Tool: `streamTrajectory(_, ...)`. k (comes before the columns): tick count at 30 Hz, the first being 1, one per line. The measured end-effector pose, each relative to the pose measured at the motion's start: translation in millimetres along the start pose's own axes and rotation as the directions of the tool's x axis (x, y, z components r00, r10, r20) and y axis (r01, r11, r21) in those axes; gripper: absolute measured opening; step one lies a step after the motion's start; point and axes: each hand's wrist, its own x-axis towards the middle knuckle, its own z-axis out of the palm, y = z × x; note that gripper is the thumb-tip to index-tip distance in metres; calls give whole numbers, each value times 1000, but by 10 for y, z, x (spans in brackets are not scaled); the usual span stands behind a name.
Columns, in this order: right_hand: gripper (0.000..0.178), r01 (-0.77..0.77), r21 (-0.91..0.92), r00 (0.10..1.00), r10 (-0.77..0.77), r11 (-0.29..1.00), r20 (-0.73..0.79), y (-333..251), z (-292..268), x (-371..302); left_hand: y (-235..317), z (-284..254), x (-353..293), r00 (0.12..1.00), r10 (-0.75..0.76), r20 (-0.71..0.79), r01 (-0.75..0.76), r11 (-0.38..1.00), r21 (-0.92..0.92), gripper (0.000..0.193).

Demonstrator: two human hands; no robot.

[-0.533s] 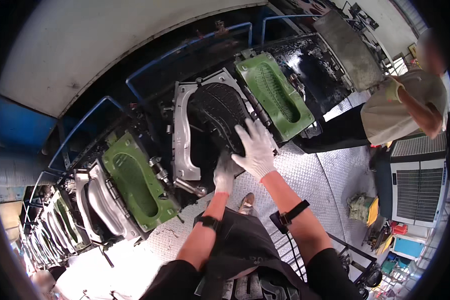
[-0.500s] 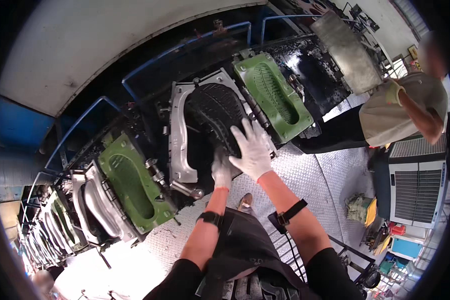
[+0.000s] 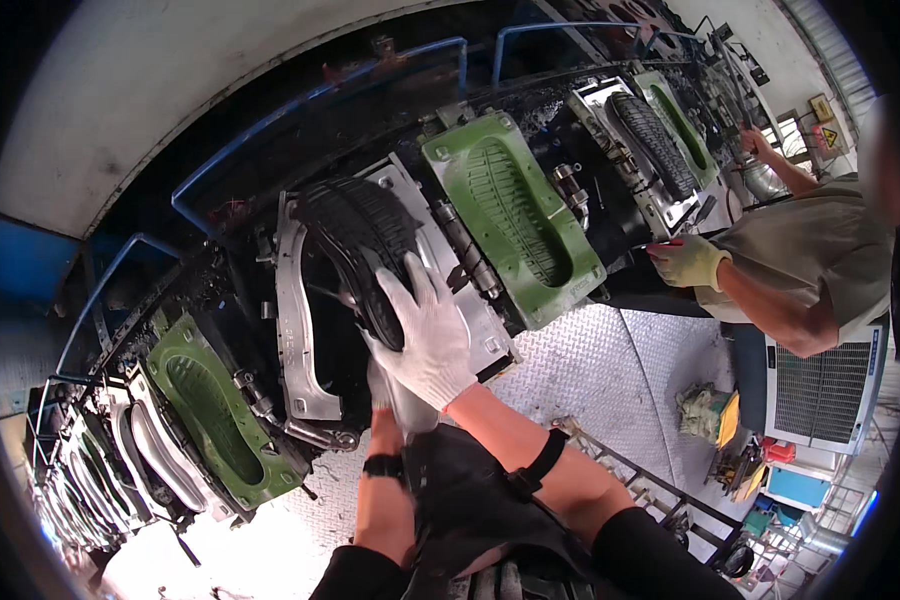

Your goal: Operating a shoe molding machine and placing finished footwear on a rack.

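A black shoe sole point(image 3: 355, 235) with ridged tread lies tilted over a silver metal mould point(image 3: 305, 375) in front of me. My right hand point(image 3: 428, 335), in a white knit glove, rests on the sole's near end with its fingers stretched and spread. My left hand point(image 3: 378, 385), also gloved, is just below at the same end, and its fingers are hidden behind my right hand. A smooth grey piece point(image 3: 412, 408) shows under my right wrist; its kind is unclear. Beside the silver mould lies a green mould half point(image 3: 515, 220) with a sole-shaped hollow.
Another green mould half point(image 3: 215, 415) and a row of opened moulds point(image 3: 100, 460) stretch left. At right, a co-worker's gloved hand point(image 3: 690, 262) is near a mould holding another black sole point(image 3: 655, 145). A blue rail point(image 3: 320, 95) runs behind; a grey cooler point(image 3: 825, 385) stands right.
My hands and the sole have shifted left in view, the sole's far end now tilted over the mould's edge. At right, a silver plate no longer covers the co-worker's mould, and a sole shows there.
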Motion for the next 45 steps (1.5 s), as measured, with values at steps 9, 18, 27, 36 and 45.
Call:
streamTrajectory(9,43,-349,822,880,144,-451,453,234,-916,71,58,-313,373,997,48,63,-57,987,150,47)
streamTrajectory(18,60,-239,573,810,165,-784,563,1386,-1586,-1053,131,918,89,958,-243,-153,252,967,36,48)
streamTrajectory(27,65,-31,845,843,441,-534,310,2819,-2775,-667,-3,828,-1646,849,-274,-452,502,687,525,38)
streamTrajectory(36,51,-22,802,878,372,-596,300,5161,-3620,511,-964,2956,-2012,903,-429,9,291,627,723,42)
streamTrajectory(45,42,-248,919,752,537,-307,383,5903,-3637,732,-2384,4340,264,889,-135,-438,233,956,180,34)
